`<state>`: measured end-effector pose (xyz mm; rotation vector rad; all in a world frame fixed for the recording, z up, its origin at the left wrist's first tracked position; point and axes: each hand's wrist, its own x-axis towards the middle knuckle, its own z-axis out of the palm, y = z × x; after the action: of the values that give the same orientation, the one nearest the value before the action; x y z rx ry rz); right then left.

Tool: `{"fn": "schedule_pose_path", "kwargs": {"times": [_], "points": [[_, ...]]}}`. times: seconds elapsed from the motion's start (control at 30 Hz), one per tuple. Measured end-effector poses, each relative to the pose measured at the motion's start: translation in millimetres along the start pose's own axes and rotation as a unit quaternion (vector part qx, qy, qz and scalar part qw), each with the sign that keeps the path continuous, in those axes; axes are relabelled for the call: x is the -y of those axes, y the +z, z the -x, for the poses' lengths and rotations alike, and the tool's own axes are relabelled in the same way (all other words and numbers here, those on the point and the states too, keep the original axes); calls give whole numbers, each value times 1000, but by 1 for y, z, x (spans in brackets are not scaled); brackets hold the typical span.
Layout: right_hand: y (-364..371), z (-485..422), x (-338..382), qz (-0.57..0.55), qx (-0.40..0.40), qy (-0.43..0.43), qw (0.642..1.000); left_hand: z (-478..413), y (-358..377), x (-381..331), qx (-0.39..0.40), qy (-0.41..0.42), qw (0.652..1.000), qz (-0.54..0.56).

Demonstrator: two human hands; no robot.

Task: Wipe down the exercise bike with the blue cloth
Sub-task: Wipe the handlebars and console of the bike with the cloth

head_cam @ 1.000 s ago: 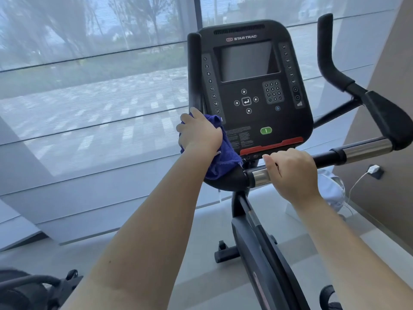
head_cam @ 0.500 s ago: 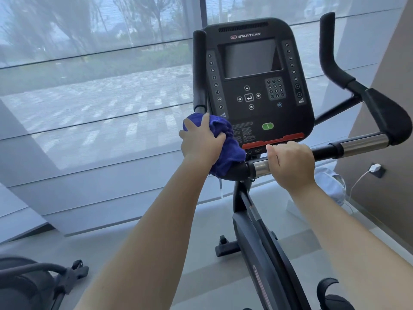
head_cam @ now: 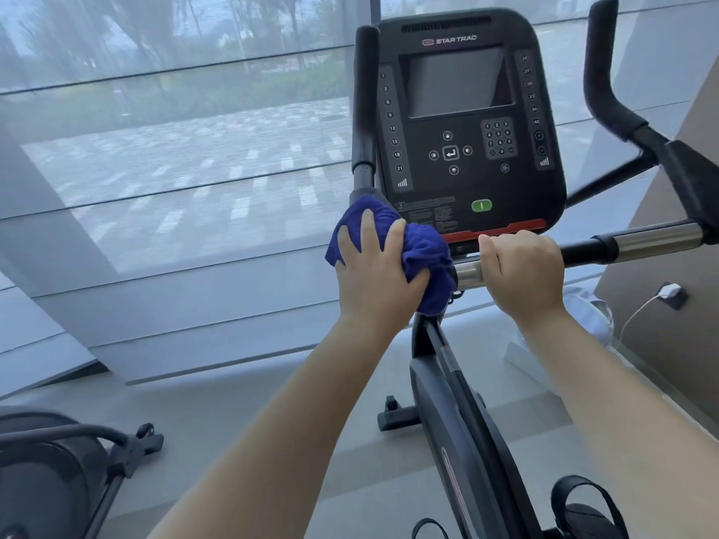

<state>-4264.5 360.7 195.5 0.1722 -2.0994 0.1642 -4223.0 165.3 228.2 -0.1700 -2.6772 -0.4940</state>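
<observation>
Gripping bunched blue cloth [head_cam: 426, 252] with left hand [head_cam: 379, 274], fingers spread over it, pressed on handlebar bend of bike [head_cam: 439, 402] below console [head_cam: 467, 122]. Clasping bar [head_cam: 646, 243] with right hand [head_cam: 521, 272], arm extended. Bend hidden under cloth; pedal [head_cam: 583, 507] cut off.

Past your left hand [head_cam: 377, 274] and off to its left, you face a tall window [head_cam: 175, 149] behind a sheer shade, with paving and trees outside. Well below and left of that hand, part of another dark machine [head_cam: 58, 472] stands on the grey floor [head_cam: 272, 402]. Right of your right hand [head_cam: 521, 274], a white charger [head_cam: 669, 291] sits plugged into the brown wall [head_cam: 661, 363], and its cable [head_cam: 634, 317] drops beside a pale bundle [head_cam: 585, 305].
</observation>
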Motion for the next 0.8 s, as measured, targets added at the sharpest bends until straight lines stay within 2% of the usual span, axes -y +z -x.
{"fn": "schedule_pose_path", "kwargs": {"times": [0.17, 0.33, 0.53, 0.8], "points": [[0, 1, -3, -6, 3, -12, 1000, -35, -4, -4, 21, -78, 996, 49], [0, -1, -1, -21, 1, 7, 1000, -74, -10, -8, 32, -154, 987, 31], [1, -1, -1, -28, 16, 13, 999, -107, -14, -12, 57, -181, 982, -11], [2, -1, -3, -33, 8, 14, 999, -142, -20, -13, 51, -209, 976, 31]]}}
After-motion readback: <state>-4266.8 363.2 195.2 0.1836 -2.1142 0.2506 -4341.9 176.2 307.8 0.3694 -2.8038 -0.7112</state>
